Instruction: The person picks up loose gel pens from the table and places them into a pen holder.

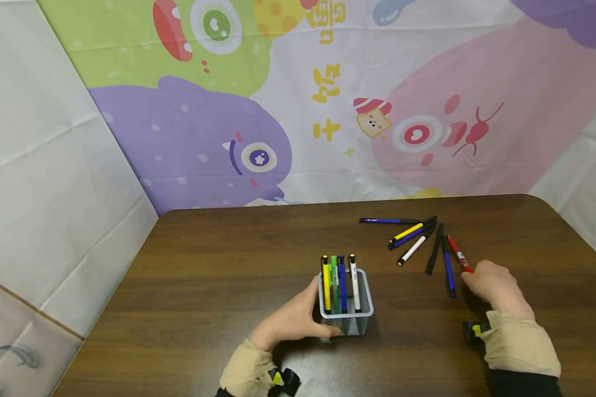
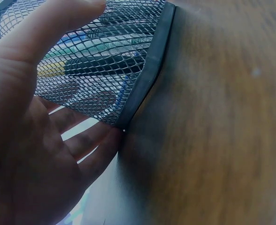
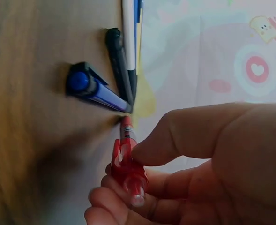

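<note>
well, cartoon cloth (image 1: 328, 176) backs brown table (image 1: 203, 264); hands (image 1: 295, 320) (image 1: 496, 288) hold mesh cup (image 1: 352, 325) (left) and red pen (image 1: 458, 252) (right)

Your head camera looks forward and down over the brown wood-grained table (image 1: 203, 264), taking in its far edge and both far corners. Your black left wrist camera (image 1: 290, 381) looks from very near, rolled sideways, at the square grey wire-mesh holder (image 1: 354, 326), shared with the head view. Your black right wrist camera (image 1: 472, 332), also rolled, looks closely along the red plastic pen (image 1: 458, 251) toward the far edge, sharing the pastel cartoon-print backdrop (image 1: 335, 171) with the head view.
</note>
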`<state>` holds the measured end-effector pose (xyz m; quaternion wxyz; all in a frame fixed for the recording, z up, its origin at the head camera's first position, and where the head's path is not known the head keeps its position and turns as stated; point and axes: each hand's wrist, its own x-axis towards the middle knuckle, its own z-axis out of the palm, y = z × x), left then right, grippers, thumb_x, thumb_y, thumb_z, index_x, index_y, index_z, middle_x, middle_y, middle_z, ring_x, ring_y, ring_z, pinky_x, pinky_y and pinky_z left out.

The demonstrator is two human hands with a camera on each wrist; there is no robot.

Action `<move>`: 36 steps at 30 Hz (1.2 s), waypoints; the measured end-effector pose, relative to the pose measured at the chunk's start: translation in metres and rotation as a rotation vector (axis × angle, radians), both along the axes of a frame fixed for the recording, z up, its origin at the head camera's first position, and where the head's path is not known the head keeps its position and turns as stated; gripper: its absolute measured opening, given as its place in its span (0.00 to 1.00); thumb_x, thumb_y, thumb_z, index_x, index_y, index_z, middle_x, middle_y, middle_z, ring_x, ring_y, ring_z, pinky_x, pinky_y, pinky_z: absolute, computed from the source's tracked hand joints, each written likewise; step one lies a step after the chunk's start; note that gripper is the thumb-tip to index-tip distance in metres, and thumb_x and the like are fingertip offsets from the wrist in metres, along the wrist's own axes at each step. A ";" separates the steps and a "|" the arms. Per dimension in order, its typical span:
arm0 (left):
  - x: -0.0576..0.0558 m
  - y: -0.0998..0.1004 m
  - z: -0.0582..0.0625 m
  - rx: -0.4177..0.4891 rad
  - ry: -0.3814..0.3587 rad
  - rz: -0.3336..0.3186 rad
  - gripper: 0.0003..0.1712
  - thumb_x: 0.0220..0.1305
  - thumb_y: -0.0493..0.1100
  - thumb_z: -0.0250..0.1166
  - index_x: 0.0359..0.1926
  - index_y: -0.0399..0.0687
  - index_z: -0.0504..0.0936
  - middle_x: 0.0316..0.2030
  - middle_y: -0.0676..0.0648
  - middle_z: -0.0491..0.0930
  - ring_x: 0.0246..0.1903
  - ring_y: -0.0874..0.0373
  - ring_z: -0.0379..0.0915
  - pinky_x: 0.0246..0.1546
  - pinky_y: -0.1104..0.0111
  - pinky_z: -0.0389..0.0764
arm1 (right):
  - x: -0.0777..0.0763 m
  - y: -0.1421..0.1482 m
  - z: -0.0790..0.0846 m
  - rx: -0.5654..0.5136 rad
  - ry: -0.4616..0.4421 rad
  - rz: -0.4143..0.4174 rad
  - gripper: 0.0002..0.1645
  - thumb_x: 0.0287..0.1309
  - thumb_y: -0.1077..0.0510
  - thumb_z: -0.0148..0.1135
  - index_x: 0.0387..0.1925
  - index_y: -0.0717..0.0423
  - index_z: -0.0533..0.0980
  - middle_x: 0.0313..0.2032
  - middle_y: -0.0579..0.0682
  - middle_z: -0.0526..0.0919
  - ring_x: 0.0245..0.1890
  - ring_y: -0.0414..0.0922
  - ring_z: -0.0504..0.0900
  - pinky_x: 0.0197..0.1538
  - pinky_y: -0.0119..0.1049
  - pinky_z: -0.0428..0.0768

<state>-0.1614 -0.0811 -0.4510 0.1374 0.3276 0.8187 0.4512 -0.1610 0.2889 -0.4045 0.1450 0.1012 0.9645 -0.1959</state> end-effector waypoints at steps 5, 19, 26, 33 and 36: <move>0.000 0.000 0.000 0.001 0.007 -0.001 0.57 0.41 0.51 0.73 0.68 0.53 0.47 0.55 0.48 0.67 0.54 0.61 0.63 0.58 0.63 0.63 | 0.004 0.001 0.010 -0.023 0.018 -0.033 0.18 0.59 0.54 0.42 0.24 0.67 0.67 0.20 0.53 0.65 0.21 0.49 0.65 0.24 0.40 0.68; 0.000 0.001 -0.001 -0.004 -0.010 0.017 0.59 0.40 0.50 0.74 0.68 0.55 0.46 0.56 0.48 0.67 0.54 0.60 0.62 0.58 0.64 0.62 | 0.013 -0.010 0.023 0.070 0.532 -0.120 0.14 0.47 0.59 0.51 0.20 0.69 0.72 0.24 0.69 0.71 0.27 0.68 0.70 0.29 0.59 0.70; -0.001 0.001 -0.002 0.000 0.016 0.008 0.57 0.41 0.52 0.73 0.68 0.54 0.47 0.54 0.48 0.67 0.54 0.61 0.63 0.58 0.64 0.63 | 0.016 -0.019 0.032 0.051 0.728 -0.180 0.13 0.50 0.61 0.49 0.26 0.72 0.72 0.30 0.70 0.70 0.31 0.68 0.69 0.32 0.61 0.68; -0.001 0.001 -0.002 -0.005 0.004 0.009 0.58 0.41 0.52 0.73 0.68 0.55 0.46 0.55 0.48 0.67 0.54 0.61 0.63 0.58 0.64 0.62 | 0.016 -0.025 0.038 0.056 0.770 -0.215 0.17 0.61 0.57 0.49 0.33 0.72 0.71 0.34 0.70 0.70 0.34 0.70 0.69 0.32 0.63 0.68; -0.001 0.001 -0.002 -0.011 -0.005 0.016 0.58 0.41 0.51 0.73 0.68 0.56 0.46 0.56 0.48 0.67 0.55 0.61 0.62 0.58 0.65 0.62 | 0.016 -0.028 0.042 0.041 0.798 -0.260 0.18 0.63 0.55 0.47 0.36 0.71 0.70 0.36 0.70 0.70 0.35 0.72 0.68 0.33 0.64 0.67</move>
